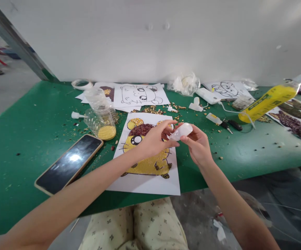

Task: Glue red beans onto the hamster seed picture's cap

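Observation:
My right hand (pixel 199 145) grips a small white squeeze bottle (pixel 185 130), tilted with its rounded base up and to the right. At the bottle's other end, the fingers of my left hand (pixel 153 139) close around its narrow part, which they partly hide. Directly under both hands lies a white sheet with a cartoon hamster picture (pixel 142 166). The hamster's body is filled in yellow, the top of its head in dark red beans, and the ears in yellow grains. My left hand and forearm cover part of its face.
A phone (pixel 69 163) and a clear plastic bottle holding yellow grains (pixel 106 132) lie left. Behind are line-drawing sheets (pixel 140 94), scattered seeds (pixel 150 110) and a crumpled plastic bag (pixel 184 84). To the right are a white power bank (pixel 208 96), keys (pixel 227 126) and a yellow packet (pixel 268 102).

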A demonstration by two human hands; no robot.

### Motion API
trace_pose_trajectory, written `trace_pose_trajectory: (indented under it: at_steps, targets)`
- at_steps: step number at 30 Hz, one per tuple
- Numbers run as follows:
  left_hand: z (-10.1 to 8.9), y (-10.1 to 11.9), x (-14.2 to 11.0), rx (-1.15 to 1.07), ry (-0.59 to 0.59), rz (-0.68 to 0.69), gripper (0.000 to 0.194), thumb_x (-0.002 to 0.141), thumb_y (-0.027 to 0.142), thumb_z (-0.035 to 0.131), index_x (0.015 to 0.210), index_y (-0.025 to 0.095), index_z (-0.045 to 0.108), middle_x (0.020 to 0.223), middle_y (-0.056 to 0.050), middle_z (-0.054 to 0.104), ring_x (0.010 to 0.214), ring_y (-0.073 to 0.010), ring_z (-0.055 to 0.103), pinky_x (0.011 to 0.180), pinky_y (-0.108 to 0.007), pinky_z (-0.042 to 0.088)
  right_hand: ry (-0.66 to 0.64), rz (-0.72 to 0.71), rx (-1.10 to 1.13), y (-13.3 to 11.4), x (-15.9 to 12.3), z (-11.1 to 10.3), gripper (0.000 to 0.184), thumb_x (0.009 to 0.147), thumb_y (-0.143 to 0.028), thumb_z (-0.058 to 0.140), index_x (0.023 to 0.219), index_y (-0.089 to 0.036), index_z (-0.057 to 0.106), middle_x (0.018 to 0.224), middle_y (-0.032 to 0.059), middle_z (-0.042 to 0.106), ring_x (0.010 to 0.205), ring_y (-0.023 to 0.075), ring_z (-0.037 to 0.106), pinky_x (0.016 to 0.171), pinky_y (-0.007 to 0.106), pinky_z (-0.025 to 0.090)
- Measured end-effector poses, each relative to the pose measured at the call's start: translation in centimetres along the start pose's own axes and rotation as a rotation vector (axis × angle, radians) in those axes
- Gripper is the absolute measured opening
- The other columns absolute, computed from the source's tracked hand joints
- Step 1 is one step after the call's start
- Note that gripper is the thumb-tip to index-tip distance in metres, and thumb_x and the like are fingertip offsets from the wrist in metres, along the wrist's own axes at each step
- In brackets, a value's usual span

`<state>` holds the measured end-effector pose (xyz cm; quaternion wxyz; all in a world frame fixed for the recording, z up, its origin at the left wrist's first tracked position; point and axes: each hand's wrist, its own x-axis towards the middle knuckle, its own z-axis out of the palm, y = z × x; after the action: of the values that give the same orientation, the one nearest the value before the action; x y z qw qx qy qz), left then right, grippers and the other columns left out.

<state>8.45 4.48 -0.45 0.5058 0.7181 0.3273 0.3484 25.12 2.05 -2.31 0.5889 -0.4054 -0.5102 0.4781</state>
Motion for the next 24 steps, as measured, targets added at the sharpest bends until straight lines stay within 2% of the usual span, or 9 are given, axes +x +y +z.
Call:
trace_pose_trajectory:
  at_steps: [3,5,8,12,16,24]
  targets:
    - [0.0,0.0,0.2,0.099,0.048,0.089,0.071,0.063,0.028,0.079,0.126,0.023,0.047,0.126,-0.012,0.050,0.103,-0.0217,0.055,0.084,-0.035,0.048,0.020,-0.017,-0.039,0.2,-0.1,0.0,0.029,0.065,-0.027,0.076,0.093,-0.023,0.068,0.088,0.0006,0.069,0.080,0.0157,0.063,0.076,0.031,0.051]
    - [0.1,-0.1,0.3,0.062,0.005,0.118,0.067,0.067,0.030,0.077,0.127,0.024,0.048,0.128,-0.011,0.050,0.107,-0.0220,0.054,0.089,-0.036,0.046,0.005,-0.023,-0.065,0.3,-0.1,0.0,0.027,0.065,-0.028,0.076,0.090,-0.022,0.068,0.083,-0.0001,0.068,0.076,0.0154,0.063,0.072,0.031,0.051]
    - [0.2,-0.3,0.3,0.006,-0.057,0.130,0.061,0.070,0.031,0.075,0.125,0.021,0.051,0.121,-0.009,0.059,0.104,-0.0210,0.057,0.089,-0.035,0.046,-0.023,-0.032,-0.091,0.6,-0.1,0.1,0.024,0.063,-0.030,0.077,0.084,-0.022,0.067,0.076,-0.0014,0.067,0.071,0.0150,0.062,0.067,0.030,0.052]
    - [0.4,-0.3,0.0,0.088,-0.041,0.161,0.047,0.072,0.030,0.072,0.116,0.019,0.059,0.100,-0.005,0.067,0.090,-0.0184,0.061,0.082,-0.031,0.048,-0.047,0.009,-0.099,0.6,-0.2,0.3,0.023,0.061,-0.030,0.078,0.078,-0.021,0.066,0.071,-0.0013,0.066,0.066,0.0145,0.060,0.062,0.028,0.050]
    - [0.2,0.0,-0.2,0.256,-0.038,0.182,0.026,0.078,0.031,0.065,0.100,0.017,0.065,0.087,-0.001,0.067,0.080,-0.0157,0.061,0.077,-0.027,0.047,-0.038,0.032,-0.091,0.5,-0.2,0.6,0.019,0.060,-0.029,0.077,0.071,-0.020,0.064,0.065,-0.0028,0.063,0.061,0.0128,0.057,0.057,0.026,0.048]
    - [0.2,0.2,-0.3,0.262,-0.026,0.162,0.017,0.081,0.030,0.059,0.086,0.015,0.065,0.079,0.000,0.064,0.074,-0.0140,0.058,0.072,-0.025,0.045,0.027,0.031,-0.117,0.9,-0.3,1.1,0.014,0.061,-0.027,0.075,0.069,-0.020,0.065,0.065,-0.0028,0.064,0.062,0.0134,0.057,0.058,0.026,0.046]
